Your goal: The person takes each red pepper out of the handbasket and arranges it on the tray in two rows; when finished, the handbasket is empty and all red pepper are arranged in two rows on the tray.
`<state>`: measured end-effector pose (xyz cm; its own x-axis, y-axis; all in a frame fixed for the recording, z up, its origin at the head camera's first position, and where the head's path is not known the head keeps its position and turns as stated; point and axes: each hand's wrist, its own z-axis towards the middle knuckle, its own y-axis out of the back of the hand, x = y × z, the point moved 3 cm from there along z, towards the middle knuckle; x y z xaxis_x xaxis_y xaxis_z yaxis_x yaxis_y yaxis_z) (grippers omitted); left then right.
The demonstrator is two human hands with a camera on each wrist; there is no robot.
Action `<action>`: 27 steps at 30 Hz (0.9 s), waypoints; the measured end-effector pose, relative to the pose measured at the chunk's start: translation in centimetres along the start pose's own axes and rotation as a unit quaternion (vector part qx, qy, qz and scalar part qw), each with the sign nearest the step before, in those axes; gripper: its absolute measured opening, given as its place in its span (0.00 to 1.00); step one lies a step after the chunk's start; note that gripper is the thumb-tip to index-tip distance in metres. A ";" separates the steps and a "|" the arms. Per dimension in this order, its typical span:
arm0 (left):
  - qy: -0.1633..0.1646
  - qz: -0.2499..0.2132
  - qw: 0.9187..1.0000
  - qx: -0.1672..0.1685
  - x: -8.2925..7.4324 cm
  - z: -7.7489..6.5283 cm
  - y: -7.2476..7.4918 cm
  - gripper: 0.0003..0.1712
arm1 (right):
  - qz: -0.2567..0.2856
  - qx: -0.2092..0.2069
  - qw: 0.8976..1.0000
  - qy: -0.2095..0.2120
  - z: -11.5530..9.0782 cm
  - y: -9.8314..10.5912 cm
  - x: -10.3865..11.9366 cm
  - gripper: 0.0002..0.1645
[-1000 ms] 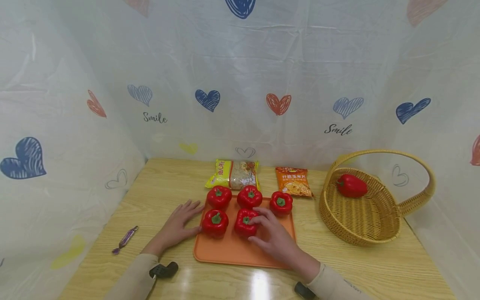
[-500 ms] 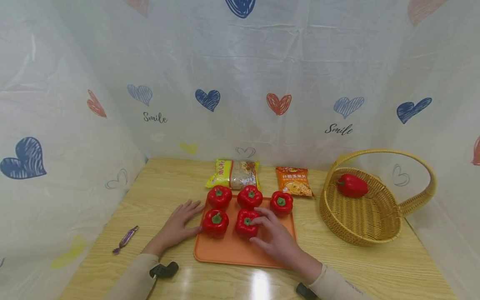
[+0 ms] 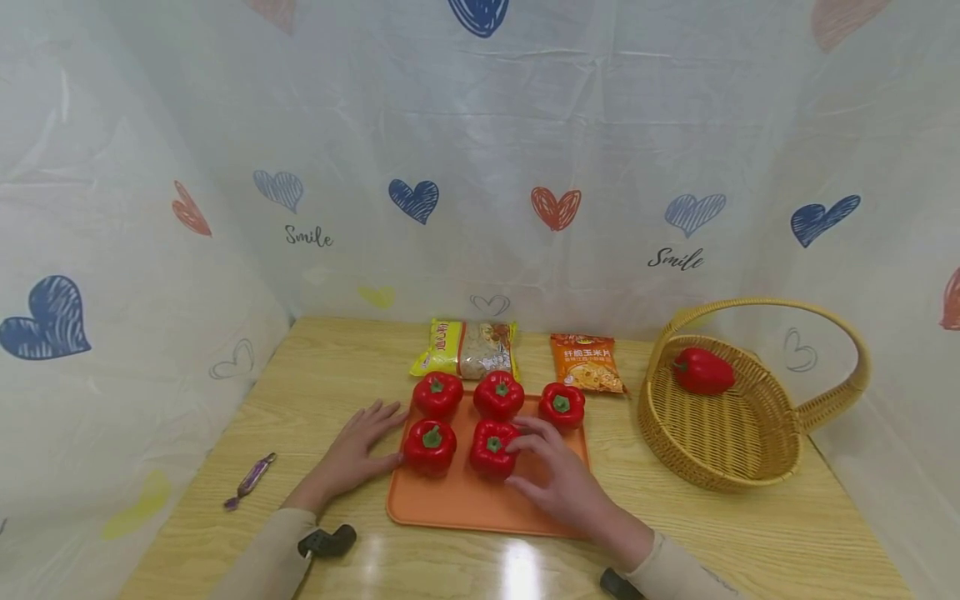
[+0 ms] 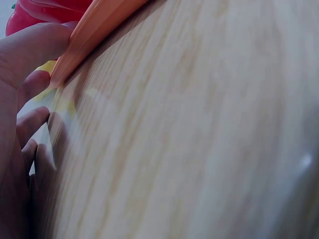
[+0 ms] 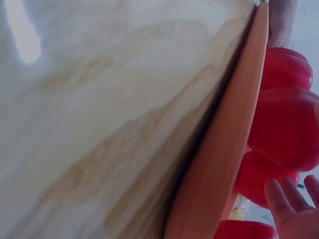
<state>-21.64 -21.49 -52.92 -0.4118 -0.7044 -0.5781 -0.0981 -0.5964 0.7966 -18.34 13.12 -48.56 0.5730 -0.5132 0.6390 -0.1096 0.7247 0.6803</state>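
Several red bell peppers with green stems stand on an orange tray (image 3: pixel 480 508). My right hand (image 3: pixel 558 479) is beside the front middle bell pepper (image 3: pixel 492 451), its relaxed fingertips right at the pepper's right side. In the right wrist view, its fingers (image 5: pixel 286 199) are spread apart near the peppers. My left hand (image 3: pixel 363 450) lies at the tray's left edge, near the front left bell pepper (image 3: pixel 430 447). The left wrist view has its thumb (image 4: pixel 40 47) against the tray wall. Behind are the back left (image 3: pixel 438 394), back middle (image 3: pixel 498 394) and back right bell peppers (image 3: pixel 562 406).
A wicker basket (image 3: pixel 720 442) with a tall handle stands at the right, another red bell pepper (image 3: pixel 703 371) lying inside. Behind the tray lie a yellow food packet (image 3: pixel 468 348) and an orange snack packet (image 3: pixel 587 363). A purple wrapped candy (image 3: pixel 251 481) lies at the left.
My right hand has eased slightly right and toward me, its fingers drawing back from over the front middle bell pepper to its side. The left hand has stayed in place.
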 end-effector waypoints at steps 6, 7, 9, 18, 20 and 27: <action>0.001 0.002 1.000 0.000 0.1 0.0 0.0 0.42 | -0.012 -0.004 1.000 -0.007 -0.4 1.0 -0.4 0.23; 0.001 0.001 1.000 0.001 0.1 0.0 0.0 0.42 | -0.018 -0.004 1.000 -0.008 -0.4 1.1 -0.5 0.23; 0.002 0.001 1.000 0.001 0.1 0.0 0.0 0.42 | -0.019 -0.003 1.000 -0.010 -0.5 1.4 -0.8 0.23; 0.006 -0.001 1.000 0.002 0.2 -0.1 0.0 0.42 | 0.002 -0.004 1.000 0.005 -1.0 3.1 -1.5 0.22; 0.006 -0.001 1.000 0.002 0.2 -0.1 0.0 0.42 | 0.001 0.001 1.000 0.003 -1.1 3.5 -1.5 0.22; 0.003 -0.001 1.000 0.001 0.1 0.0 -0.1 0.42 | -0.017 -0.005 1.000 0.001 -1.4 5.1 -1.8 0.22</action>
<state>-21.67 -21.55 -53.06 -0.4062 -0.7052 -0.5812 -0.1009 -0.5975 0.7955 -18.81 18.41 -46.75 0.5778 -0.5370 0.6146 -0.0821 0.7110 0.6984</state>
